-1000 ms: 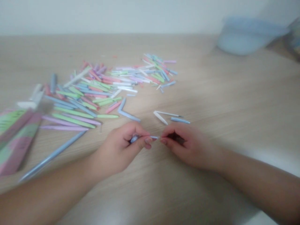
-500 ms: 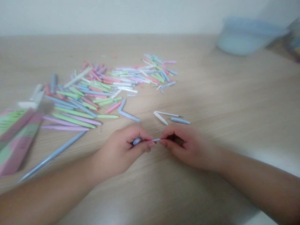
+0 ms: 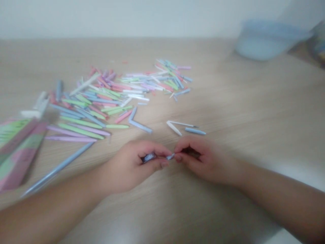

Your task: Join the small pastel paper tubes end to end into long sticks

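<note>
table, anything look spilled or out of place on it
Nothing stands out strongly. The pen parts lie jumbled in a loose heap, and a tiny orange bit sits stray behind it. The blue piece between left hand and right hand is too blurred to check.

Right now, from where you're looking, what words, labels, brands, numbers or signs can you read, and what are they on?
No text can be read.
Upper box at the left edge: dark marks on its green part, too blurred to read.
Lower box: faint marks, also too blurred.
Small bluish piece at the fingertips: no lettering visible.
Scattered colored sticks: no lettering I can make out.
</note>
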`<control>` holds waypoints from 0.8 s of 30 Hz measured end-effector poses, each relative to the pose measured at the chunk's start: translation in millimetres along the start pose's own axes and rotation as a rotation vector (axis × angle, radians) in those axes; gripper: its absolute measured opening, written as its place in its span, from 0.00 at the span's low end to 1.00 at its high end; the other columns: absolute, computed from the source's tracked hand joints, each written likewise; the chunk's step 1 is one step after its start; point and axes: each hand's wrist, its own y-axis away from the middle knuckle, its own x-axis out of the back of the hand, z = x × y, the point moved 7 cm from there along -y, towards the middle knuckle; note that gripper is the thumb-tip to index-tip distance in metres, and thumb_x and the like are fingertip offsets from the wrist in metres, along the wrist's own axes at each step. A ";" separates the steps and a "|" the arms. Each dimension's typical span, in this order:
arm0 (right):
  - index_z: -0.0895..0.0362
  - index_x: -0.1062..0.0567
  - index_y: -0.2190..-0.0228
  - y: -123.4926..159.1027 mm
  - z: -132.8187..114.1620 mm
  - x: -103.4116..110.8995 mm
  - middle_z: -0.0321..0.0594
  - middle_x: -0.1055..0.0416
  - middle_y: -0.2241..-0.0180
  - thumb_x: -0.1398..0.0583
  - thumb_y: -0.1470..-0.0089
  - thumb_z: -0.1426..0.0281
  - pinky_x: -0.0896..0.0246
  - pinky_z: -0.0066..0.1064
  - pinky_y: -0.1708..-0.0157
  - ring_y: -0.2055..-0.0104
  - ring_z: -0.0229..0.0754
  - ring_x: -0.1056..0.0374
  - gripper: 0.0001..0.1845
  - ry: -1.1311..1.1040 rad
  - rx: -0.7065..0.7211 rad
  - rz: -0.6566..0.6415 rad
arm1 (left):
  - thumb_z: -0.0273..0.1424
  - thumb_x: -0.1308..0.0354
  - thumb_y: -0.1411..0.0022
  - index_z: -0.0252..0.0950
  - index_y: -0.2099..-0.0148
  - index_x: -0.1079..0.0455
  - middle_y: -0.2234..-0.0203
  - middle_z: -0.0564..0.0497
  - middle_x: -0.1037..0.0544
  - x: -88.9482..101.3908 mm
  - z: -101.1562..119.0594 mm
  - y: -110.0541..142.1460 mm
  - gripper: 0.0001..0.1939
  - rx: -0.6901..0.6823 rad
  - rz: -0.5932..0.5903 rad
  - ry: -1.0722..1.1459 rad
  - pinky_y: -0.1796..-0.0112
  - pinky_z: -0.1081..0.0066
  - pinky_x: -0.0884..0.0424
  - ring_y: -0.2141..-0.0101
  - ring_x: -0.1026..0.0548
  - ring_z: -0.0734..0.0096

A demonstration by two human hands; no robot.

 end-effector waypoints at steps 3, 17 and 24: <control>0.55 0.22 0.63 -0.3 -0.7 1.7 0.33 0.25 0.69 0.37 0.35 0.71 0.35 0.27 0.70 0.69 0.36 0.30 0.03 0.012 -0.001 0.007 | 0.28 0.39 0.30 0.42 0.51 0.19 0.72 0.58 0.17 -0.4 -0.5 0.7 0.10 -0.001 -0.026 0.034 0.68 0.82 0.27 0.71 0.20 0.78; 0.56 0.22 0.63 1.3 -1.1 3.3 0.35 0.24 0.69 0.36 0.36 0.71 0.32 0.27 0.68 0.68 0.36 0.28 0.02 -0.037 0.000 -0.006 | 0.28 0.40 0.29 0.41 0.57 0.21 0.75 0.60 0.20 -2.5 2.5 0.6 0.06 -0.017 -0.051 -0.017 0.70 0.82 0.30 0.73 0.23 0.80; 0.56 0.21 0.64 2.6 -5.6 5.8 0.35 0.24 0.68 0.35 0.36 0.71 0.32 0.27 0.68 0.68 0.36 0.28 0.03 -0.045 0.017 0.013 | 0.27 0.40 0.29 0.40 0.58 0.20 0.75 0.59 0.20 -3.2 1.7 1.5 0.07 -0.007 -0.061 -0.030 0.71 0.81 0.31 0.73 0.23 0.79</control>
